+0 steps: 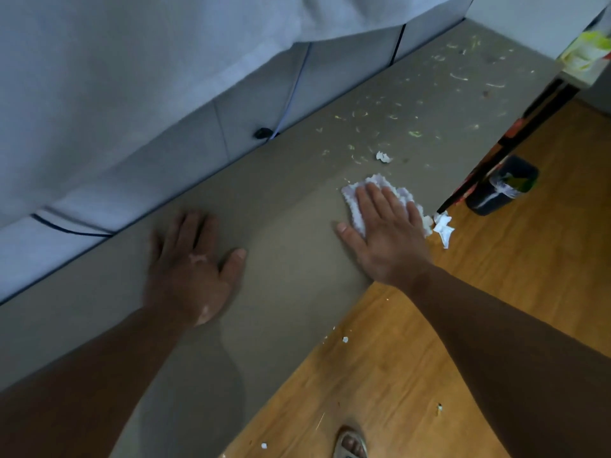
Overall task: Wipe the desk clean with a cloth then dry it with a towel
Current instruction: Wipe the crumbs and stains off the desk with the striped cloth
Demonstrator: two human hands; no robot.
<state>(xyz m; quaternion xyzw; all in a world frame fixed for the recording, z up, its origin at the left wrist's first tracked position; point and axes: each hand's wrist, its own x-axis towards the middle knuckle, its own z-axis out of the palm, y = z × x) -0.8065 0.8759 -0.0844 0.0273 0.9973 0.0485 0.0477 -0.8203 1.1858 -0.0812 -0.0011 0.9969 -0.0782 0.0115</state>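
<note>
Pressing down on a white, nubby cloth (352, 195), the right hand (386, 233) lay flat with fingers straight and close together, curled round nothing. The cloth sat bunched on the matte grey desk (291, 209), near its front edge. The left hand (191, 266) rested palm-down on bare desk, well apart from the cloth, fingers extended and slightly blurred. Beyond the cloth, pale green and white scraps (413, 133) littered the surface. A small paper wad (383, 157) lay past the fingertips, and a larger crumpled paper (444, 228) sat at the desk's edge, just beside the cloth. Pale fabric panels (165, 127) with dark piping backed the desk. A dark bin (502, 186) stood on the wood-grain floor (496, 276).
</note>
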